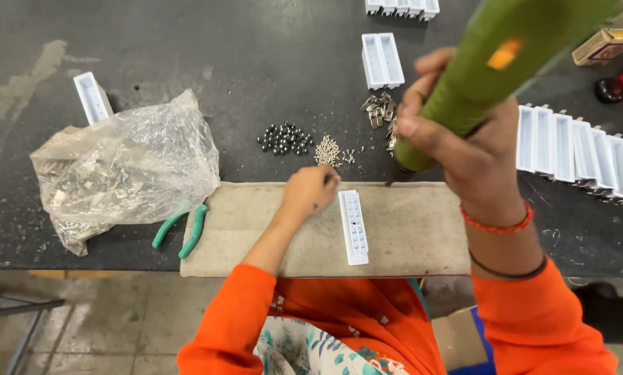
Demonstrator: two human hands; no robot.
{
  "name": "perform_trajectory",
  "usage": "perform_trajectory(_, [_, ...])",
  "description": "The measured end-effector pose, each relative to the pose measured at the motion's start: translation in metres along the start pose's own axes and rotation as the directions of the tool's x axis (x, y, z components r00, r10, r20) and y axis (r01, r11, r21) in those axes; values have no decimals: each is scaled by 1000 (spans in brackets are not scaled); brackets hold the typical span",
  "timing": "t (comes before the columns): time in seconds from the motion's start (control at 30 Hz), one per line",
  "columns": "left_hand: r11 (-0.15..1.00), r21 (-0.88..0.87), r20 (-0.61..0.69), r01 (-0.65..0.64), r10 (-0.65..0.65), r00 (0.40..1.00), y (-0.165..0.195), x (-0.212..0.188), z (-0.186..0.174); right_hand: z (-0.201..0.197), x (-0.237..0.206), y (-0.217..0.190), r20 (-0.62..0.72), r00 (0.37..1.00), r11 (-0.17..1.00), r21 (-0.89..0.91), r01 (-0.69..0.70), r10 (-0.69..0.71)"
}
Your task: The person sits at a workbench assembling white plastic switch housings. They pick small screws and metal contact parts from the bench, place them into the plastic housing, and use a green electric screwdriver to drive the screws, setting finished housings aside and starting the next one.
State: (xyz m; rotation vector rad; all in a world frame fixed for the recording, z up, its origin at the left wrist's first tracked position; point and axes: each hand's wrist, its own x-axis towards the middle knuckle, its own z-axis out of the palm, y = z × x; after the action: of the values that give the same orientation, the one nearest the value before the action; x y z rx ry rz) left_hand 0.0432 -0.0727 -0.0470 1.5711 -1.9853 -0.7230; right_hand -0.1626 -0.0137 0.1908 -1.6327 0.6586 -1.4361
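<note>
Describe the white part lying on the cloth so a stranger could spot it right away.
Start at the beige cloth mat on the near edge of the dark table. The white tray lies there alone, just right of the left hand. Unlike the other white trays, it shows a grid of small cells.

1. Your right hand [464,149] covers the lower end of the green handle [495,59]; its upper end leaves the frame.
2. Your left hand [310,194] hides its own fingertips.
3. The bag [127,167] blurs its contents.
4. The top trays [402,8] are cut off.

Dark worktable [256,42] — cloth mat [409,229], plastic bag [127,167], green pliers [186,232], white trays [582,149]
</note>
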Motion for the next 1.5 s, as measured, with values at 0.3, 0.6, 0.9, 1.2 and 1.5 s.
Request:
perform_trajectory(0.3, [998, 39, -503, -47, 60, 862, -25, -23, -31, 28, -51, 63, -226, 972, 985, 169, -23, 61])
perform_trajectory(0.6, [955, 246, -383, -168, 255, 888, -40, -16, -18, 33, -88, 102, -245, 968, 980, 197, -13, 62])
perform_trajectory(0.9, [982, 188, -517, -31, 125, 847, -40, -16, -20, 30, -97, 100, -204, 977, 993, 116, -33, 56])
perform_trajectory(1.2, [974, 214, -545, 76, 54, 837, -38, -21, -23, 28, -96, 110, -200, 979, 993, 114, -14, 36])
perform_trajectory(1.5, [988, 93, -556, -125, 156, 816, -41, -24, -22, 29, -94, 102, -181, 982, 987, 159, -20, 49])
